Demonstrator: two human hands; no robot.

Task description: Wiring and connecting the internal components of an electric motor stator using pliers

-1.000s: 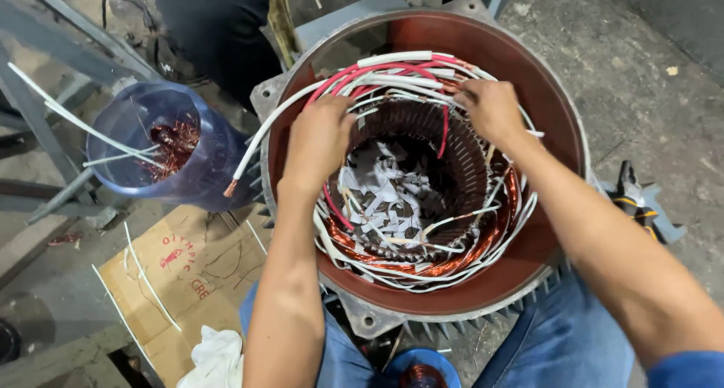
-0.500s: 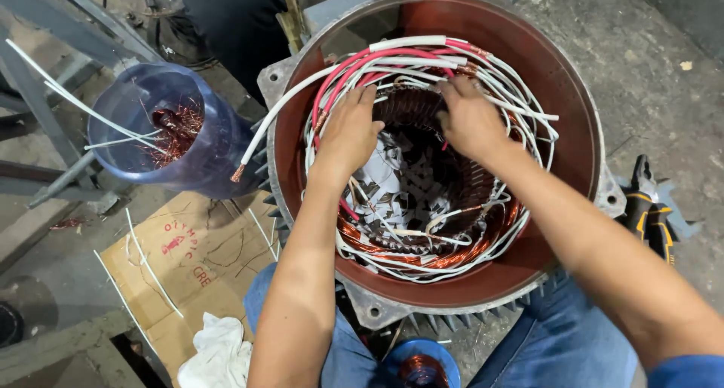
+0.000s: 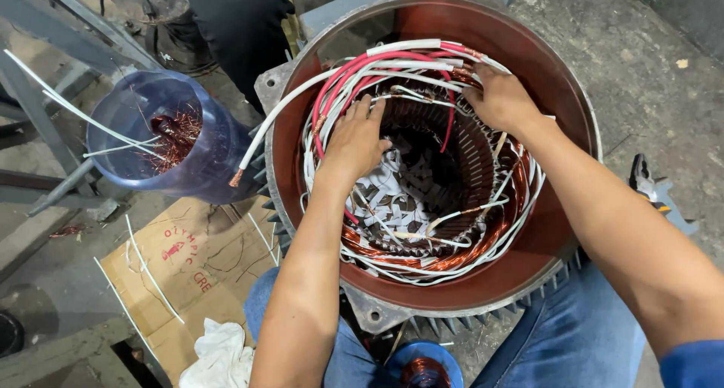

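The motor housing (image 3: 558, 94) is cut off at the top edge, and the left hand's (image 3: 353, 143) fingertips are hidden among the wire bundle (image 3: 392, 64), so whether they pinch a strand cannot be told. The right hand (image 3: 501, 98) lies flat, fingers together, pressing on the bundle at the upper right of the copper windings (image 3: 422, 260), which sit below and between both hands.

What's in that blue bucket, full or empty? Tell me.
Nearly empty. The translucent blue bucket holds only a small tangle of copper wire scraps at its bottom.
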